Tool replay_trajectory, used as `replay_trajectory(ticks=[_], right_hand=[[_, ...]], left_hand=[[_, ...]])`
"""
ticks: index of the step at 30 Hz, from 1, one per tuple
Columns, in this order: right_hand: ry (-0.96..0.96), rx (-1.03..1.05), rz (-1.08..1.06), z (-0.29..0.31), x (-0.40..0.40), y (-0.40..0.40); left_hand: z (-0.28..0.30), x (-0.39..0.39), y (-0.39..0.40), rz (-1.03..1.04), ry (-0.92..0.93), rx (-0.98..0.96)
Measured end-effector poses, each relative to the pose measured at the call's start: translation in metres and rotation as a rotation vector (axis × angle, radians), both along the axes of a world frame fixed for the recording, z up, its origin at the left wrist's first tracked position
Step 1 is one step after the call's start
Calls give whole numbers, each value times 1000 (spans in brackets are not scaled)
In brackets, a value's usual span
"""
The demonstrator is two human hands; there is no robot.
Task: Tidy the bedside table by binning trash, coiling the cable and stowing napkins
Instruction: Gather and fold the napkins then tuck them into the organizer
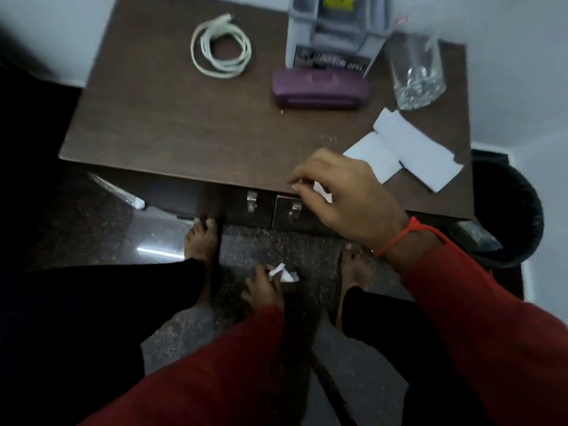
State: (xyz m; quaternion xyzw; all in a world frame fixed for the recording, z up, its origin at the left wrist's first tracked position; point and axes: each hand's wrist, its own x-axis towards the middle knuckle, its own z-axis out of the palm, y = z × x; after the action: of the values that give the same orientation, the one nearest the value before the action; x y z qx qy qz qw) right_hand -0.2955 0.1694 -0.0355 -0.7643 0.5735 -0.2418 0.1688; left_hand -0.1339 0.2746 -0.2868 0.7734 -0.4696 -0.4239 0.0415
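Brown table (pixel 184 124), coiled cable (pixel 220 47), napkins (pixel 408 149), both hands pinching paper scraps.

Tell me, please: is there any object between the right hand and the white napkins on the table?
Nothing visible does. The right hand hovers at the table's front edge, and the napkins lie just beyond it on bare tabletop, beside the bin.

No text can be read. The grey box (pixel 332 32) at the surface's (pixel 184 124) far edge bears a dark printed strip, too blurred to make out.
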Motion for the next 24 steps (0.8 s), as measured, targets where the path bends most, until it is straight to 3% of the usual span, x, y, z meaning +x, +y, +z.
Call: replay_trajectory(ticks=[6, 12, 16, 19, 21, 24], right_hand=[[-141, -142, -302, 19, -34, 4], [-227, -111, -563, 12, -71, 5], [-249, -101, -641, 13, -88, 12], [-252, -88, -726, 15, -99, 13], [-251, -84, -781, 13, -108, 13], [-216, -18, -852, 8, -120, 14]], left_hand=[[61, 3, -44, -154, 172, -310], [163, -5, -69, -609, 401, -678], [240, -33, -95, -616, 566, -806], [280, -66, -129, -479, 552, -782], [286, -85, -150, -465, 506, -653], [270, -105, -169, -588, 194, -471]])
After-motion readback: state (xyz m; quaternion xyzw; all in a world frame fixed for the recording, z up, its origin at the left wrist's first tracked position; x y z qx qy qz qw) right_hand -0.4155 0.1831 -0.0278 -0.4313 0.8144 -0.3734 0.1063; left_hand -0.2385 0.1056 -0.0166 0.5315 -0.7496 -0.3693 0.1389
